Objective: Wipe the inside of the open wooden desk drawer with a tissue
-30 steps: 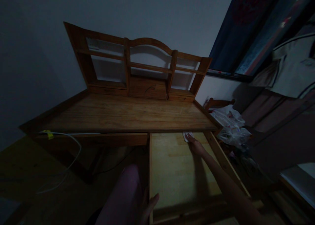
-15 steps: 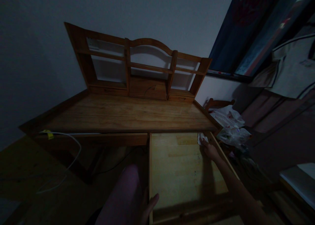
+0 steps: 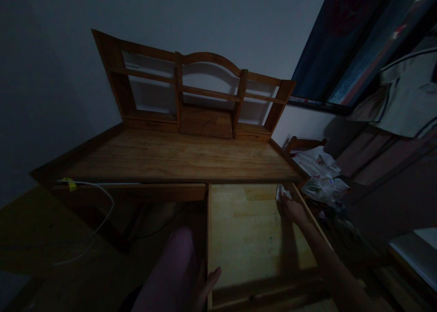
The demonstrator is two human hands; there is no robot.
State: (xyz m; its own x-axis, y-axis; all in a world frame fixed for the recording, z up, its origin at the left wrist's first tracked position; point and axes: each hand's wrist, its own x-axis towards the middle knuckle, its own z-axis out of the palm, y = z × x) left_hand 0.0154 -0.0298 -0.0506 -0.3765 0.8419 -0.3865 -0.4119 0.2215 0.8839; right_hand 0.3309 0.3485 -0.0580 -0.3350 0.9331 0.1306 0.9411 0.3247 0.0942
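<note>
Pulled out from the desk is a wooden drawer with a pale, bare bottom. My right hand reaches into its far right corner, fingers closed on a crumpled white tissue or cloth pressed to the drawer bottom; its exact kind is hard to tell in the dim light. At the drawer's near left side, my left hand grips the side wall, with the thumb over the inner face and the other fingers outside, partly hidden by the dark.
The wooden desktop carries a shelf unit at the back. A white cable with a yellow tag hangs at the left. Plastic bags sit on a chair to the right, below hanging clothes. My knee is left of the drawer.
My right hand has shifted slightly right with the white tissue or cloth, near the drawer's far right corner. My left hand stays on the side wall.
</note>
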